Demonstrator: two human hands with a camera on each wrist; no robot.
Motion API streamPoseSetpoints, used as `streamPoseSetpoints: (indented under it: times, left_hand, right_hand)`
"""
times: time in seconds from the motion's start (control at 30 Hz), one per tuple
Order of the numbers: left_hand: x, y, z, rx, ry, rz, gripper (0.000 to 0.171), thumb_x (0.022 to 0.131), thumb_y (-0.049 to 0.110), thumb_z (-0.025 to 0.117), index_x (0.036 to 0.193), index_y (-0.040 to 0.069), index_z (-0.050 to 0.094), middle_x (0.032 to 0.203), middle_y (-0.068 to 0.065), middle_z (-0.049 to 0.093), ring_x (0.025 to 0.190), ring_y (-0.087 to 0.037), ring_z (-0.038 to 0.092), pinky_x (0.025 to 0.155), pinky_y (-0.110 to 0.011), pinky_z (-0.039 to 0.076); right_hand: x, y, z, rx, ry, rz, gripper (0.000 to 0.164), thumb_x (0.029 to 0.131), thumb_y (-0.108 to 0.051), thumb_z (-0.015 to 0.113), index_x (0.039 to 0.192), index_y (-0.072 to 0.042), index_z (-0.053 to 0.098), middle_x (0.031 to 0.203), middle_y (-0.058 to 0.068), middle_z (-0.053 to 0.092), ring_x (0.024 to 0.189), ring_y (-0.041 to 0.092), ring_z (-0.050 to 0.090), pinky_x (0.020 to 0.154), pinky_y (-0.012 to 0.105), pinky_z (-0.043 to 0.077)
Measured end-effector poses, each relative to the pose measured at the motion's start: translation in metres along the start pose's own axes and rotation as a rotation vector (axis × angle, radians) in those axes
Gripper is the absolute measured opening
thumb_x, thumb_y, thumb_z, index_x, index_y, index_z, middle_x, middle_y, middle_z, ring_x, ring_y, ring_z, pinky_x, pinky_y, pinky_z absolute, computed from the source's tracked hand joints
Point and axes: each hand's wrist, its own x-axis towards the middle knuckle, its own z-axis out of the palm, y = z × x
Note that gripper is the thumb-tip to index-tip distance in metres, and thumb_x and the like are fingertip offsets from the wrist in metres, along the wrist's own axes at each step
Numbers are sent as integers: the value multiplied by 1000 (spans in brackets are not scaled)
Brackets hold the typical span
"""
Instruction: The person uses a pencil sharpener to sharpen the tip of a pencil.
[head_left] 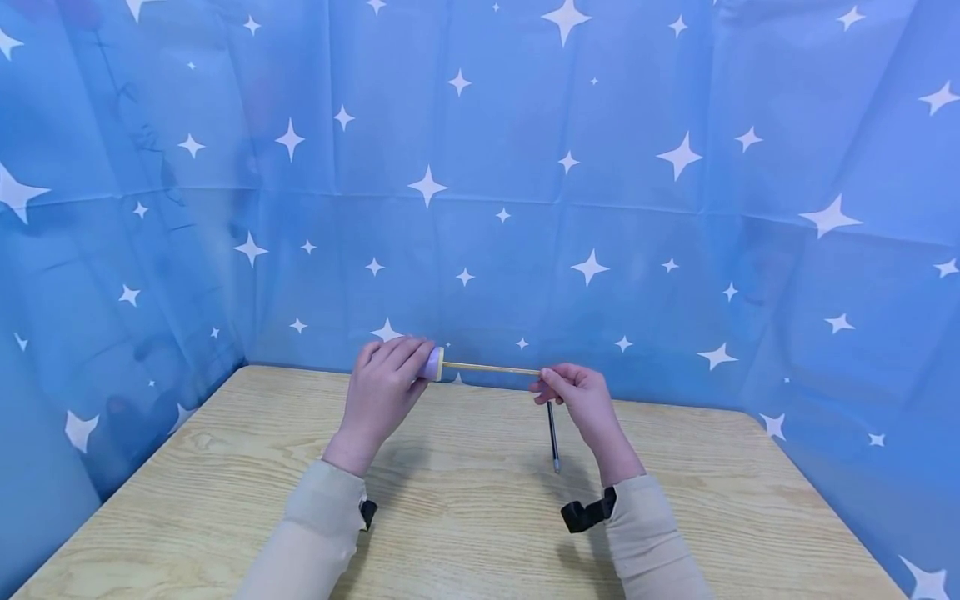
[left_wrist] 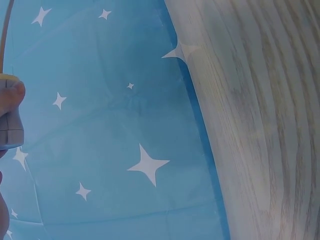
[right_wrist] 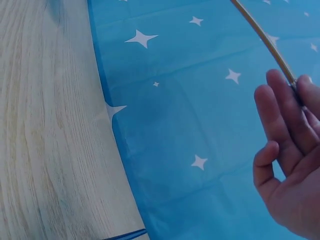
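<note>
In the head view, my left hand (head_left: 381,387) grips a small purple pencil sharpener (head_left: 432,364) with a yellow rim, held on its side above the table's far part. A thin yellow pencil (head_left: 491,367) runs level from the sharpener's rim across to my right hand (head_left: 581,396). Thumb and fingers of that hand pinch the pencil's far end, where a bit of metal shows in the right wrist view. Only the sharpener's edge (left_wrist: 12,131) and some fingers appear in the left wrist view. The pencil's other end is hidden at the sharpener.
A dark pencil (head_left: 553,437) with a silvery end lies on the wooden table (head_left: 465,517), below and left of my right hand. Blue cloth (head_left: 510,300) with white stars hangs behind the table and along both sides. Black straps sit at both wrists.
</note>
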Motion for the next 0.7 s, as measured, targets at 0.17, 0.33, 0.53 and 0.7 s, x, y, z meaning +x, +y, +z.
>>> streamPoseSetpoints:
  times: [0.17, 0.33, 0.53, 0.7]
  left_hand:
    - [0, 1, 0, 3, -1, 5, 49, 72, 14, 86, 118, 11, 69, 113, -4, 68, 107, -24, 61, 87, -44, 45]
    - [0, 2, 1, 11, -11, 8, 49, 72, 14, 85, 118, 11, 69, 114, -4, 68, 108, -23, 61, 88, -43, 45]
    - [1, 4, 1, 13, 1, 15, 51, 70, 13, 87, 117, 11, 69, 113, -5, 69, 107, -24, 61, 87, -43, 45]
    - [2, 6, 2, 24, 3, 25, 51, 70, 13, 87, 117, 11, 69, 113, -4, 68, 108, -23, 61, 88, -42, 46]
  right_hand:
    - [1, 0, 1, -17, 21, 25, 36, 97, -33, 60, 108, 1, 68, 88, 7, 74, 77, 22, 70, 73, 33, 46]
    - [1, 0, 2, -5, 45, 73, 38, 95, -35, 61, 112, -1, 69, 86, 5, 74, 71, 19, 69, 74, 34, 47]
    - [1, -2, 5, 38, 70, 126, 38, 96, -33, 61, 113, 1, 68, 82, 4, 73, 62, 15, 64, 70, 31, 49]
    - [0, -3, 6, 96, 94, 187, 38, 96, -33, 62, 106, 3, 68, 76, 3, 71, 57, 13, 59, 70, 31, 52]
